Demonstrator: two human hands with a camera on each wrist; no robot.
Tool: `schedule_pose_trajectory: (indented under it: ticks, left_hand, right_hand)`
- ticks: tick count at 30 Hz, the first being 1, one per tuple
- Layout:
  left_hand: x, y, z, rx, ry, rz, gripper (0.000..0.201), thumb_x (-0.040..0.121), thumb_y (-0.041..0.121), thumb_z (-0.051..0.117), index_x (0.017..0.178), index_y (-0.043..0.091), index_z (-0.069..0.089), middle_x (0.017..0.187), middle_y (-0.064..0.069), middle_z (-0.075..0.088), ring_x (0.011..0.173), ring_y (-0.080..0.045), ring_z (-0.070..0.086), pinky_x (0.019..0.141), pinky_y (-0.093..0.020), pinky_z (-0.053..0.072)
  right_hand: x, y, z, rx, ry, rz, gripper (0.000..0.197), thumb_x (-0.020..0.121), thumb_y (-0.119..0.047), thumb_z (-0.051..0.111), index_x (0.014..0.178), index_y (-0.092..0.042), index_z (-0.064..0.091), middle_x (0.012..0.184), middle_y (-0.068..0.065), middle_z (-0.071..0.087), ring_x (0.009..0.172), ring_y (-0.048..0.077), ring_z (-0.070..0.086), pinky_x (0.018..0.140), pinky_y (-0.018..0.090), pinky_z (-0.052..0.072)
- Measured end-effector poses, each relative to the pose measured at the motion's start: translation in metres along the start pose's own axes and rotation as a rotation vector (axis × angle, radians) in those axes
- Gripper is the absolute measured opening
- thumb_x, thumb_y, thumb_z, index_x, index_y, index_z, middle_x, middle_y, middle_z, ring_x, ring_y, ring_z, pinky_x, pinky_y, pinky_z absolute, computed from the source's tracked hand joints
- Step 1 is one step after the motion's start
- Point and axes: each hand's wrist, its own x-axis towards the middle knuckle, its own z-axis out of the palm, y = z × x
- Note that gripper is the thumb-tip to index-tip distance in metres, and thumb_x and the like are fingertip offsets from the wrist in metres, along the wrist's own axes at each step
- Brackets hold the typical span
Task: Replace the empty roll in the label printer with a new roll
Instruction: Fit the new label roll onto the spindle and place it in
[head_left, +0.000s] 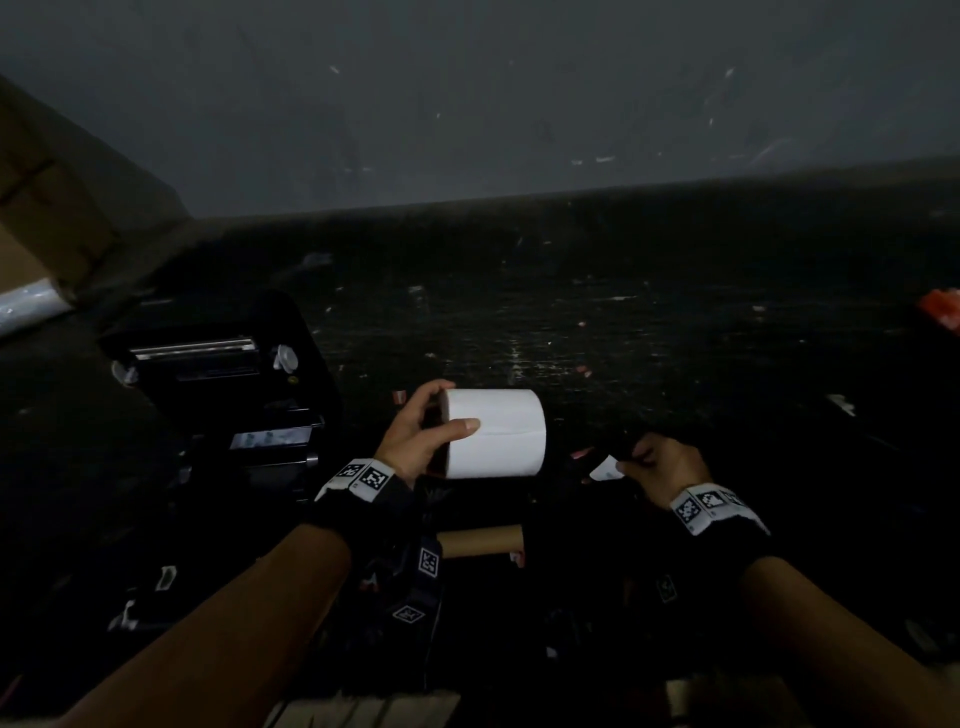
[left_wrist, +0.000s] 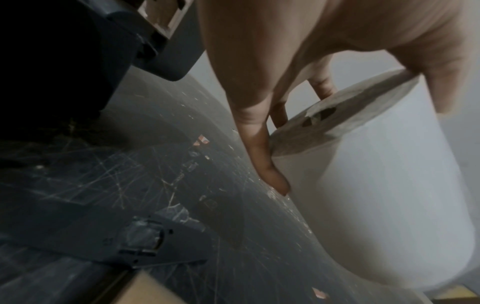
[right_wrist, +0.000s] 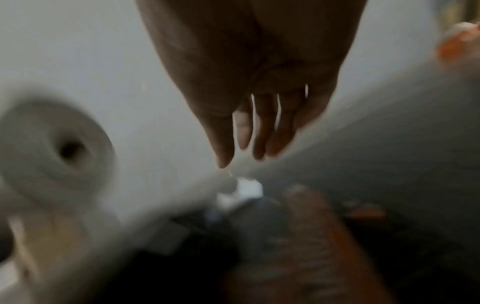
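Note:
My left hand (head_left: 448, 410) grips a full white label roll (head_left: 498, 434) by its left end, thumb on the front and fingers over the top, held above the dark table. The left wrist view shows those fingers (left_wrist: 259, 148) round the roll (left_wrist: 376, 185). The black label printer (head_left: 223, 400) stands open to the left. An empty brown cardboard core (head_left: 480, 540) lies near me, between my forearms. My right hand (head_left: 631, 461), right of the roll, pinches a small white paper scrap (head_left: 605, 469). The right wrist view is blurred and shows the scrap (right_wrist: 246, 189) between fingers and thumb.
The dark scratched table (head_left: 623, 322) is strewn with paper bits. A cardboard box (head_left: 47, 223) stands at the far left, and an orange-red item (head_left: 940, 306) lies at the right edge. A grey wall runs behind the table.

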Motion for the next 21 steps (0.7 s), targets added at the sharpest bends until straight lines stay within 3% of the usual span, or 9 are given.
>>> schedule_pose_trajectory:
  ticks: [2, 7, 10, 17, 21]
  left_hand:
    - [0.001, 0.0, -0.001, -0.001, 0.0, 0.009, 0.046, 0.064, 0.025, 0.075, 0.103, 0.038, 0.055, 0.119, -0.003, 0.055, 0.105, -0.024, 0.057, 0.067, -0.034, 0.051]
    - [0.003, -0.002, -0.001, -0.012, -0.016, 0.018, 0.041, 0.071, 0.018, 0.074, 0.099, 0.042, 0.055, 0.123, -0.006, 0.054, 0.105, -0.025, 0.056, 0.067, -0.035, 0.05]
    - [0.002, -0.001, 0.0, -0.001, -0.028, 0.03, 0.042, 0.069, 0.018, 0.076, 0.097, 0.042, 0.056, 0.121, -0.006, 0.055, 0.105, -0.026, 0.057, 0.067, -0.034, 0.05]
    - [-0.001, -0.002, -0.002, 0.018, -0.029, 0.052, 0.045, 0.059, 0.027, 0.078, 0.096, 0.044, 0.058, 0.119, -0.005, 0.057, 0.11, -0.028, 0.057, 0.083, -0.046, 0.052]
    - [-0.002, -0.002, -0.001, 0.019, -0.041, 0.066, 0.044, 0.061, 0.024, 0.079, 0.095, 0.044, 0.058, 0.116, -0.002, 0.058, 0.109, -0.026, 0.057, 0.083, -0.046, 0.052]
  right_hand:
    - [-0.012, 0.005, 0.003, 0.072, 0.011, -0.027, 0.032, 0.078, -0.032, 0.068, 0.103, -0.012, 0.064, 0.11, 0.011, 0.067, 0.104, 0.025, 0.06, 0.086, 0.028, 0.044]
    - [-0.041, 0.017, 0.023, -0.034, -0.163, -0.015, 0.05, 0.081, -0.045, 0.061, 0.123, -0.017, 0.056, 0.128, 0.006, 0.06, 0.118, 0.022, 0.055, 0.1, 0.03, 0.042]
    - [-0.048, 0.018, 0.028, -0.028, -0.143, -0.014, 0.047, 0.085, -0.043, 0.055, 0.124, -0.017, 0.055, 0.134, 0.006, 0.055, 0.123, 0.021, 0.051, 0.101, 0.027, 0.037]
    - [-0.056, 0.025, 0.039, 0.08, -0.059, 0.009, 0.028, 0.086, -0.035, 0.057, 0.104, -0.016, 0.068, 0.126, 0.005, 0.061, 0.116, 0.02, 0.055, 0.087, 0.02, 0.037]
    - [-0.052, 0.036, 0.049, 0.267, 0.051, 0.047, 0.019, 0.078, -0.025, 0.069, 0.089, -0.01, 0.074, 0.108, 0.008, 0.069, 0.108, 0.023, 0.061, 0.092, 0.029, 0.044]
